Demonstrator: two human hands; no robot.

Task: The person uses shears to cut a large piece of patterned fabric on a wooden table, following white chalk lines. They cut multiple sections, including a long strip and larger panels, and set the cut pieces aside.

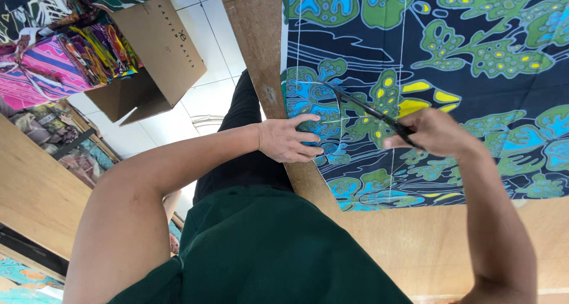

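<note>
A dark blue cloth printed with green, cyan and yellow leaves lies spread on a wooden table. My left hand grips the cloth's near edge at the table's side, fingers curled over a lifted fold. My right hand holds black scissors, whose blades point left toward the fold and lie on the cloth. White chalk lines run across the fabric.
An open cardboard box stuffed with bright folded fabrics stands on the white tiled floor at upper left. A wooden board and more cloth lie at the left. My dark green shirt and black trousers fill the lower middle.
</note>
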